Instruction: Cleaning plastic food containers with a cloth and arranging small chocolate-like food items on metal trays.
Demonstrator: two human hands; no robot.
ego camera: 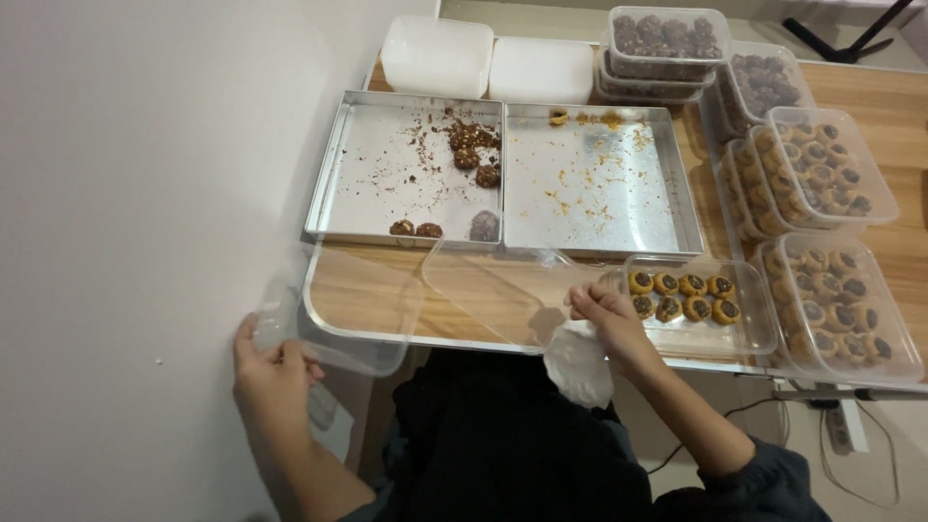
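Note:
My left hand (269, 372) grips the near left corner of an empty clear plastic container (356, 302) that hangs over the table's front edge by the white wall. My right hand (607, 319) rests at the left end of a clear container (749, 333) partly filled with round yellow cookies with dark centres (681, 296). Its fingers pinch a white crumpled tissue or bag (578, 363) that hangs below the hand. A clear lid (498, 290) lies tilted between the two containers.
Two metal baking trays sit behind: the left tray (367, 193) holds a few dark cookies and crumbs, the right tray (619, 208) only yellow crumbs. Filled clear cookie containers (841, 300) stack along the right and back. Two white tubs (440, 56) stand at the back.

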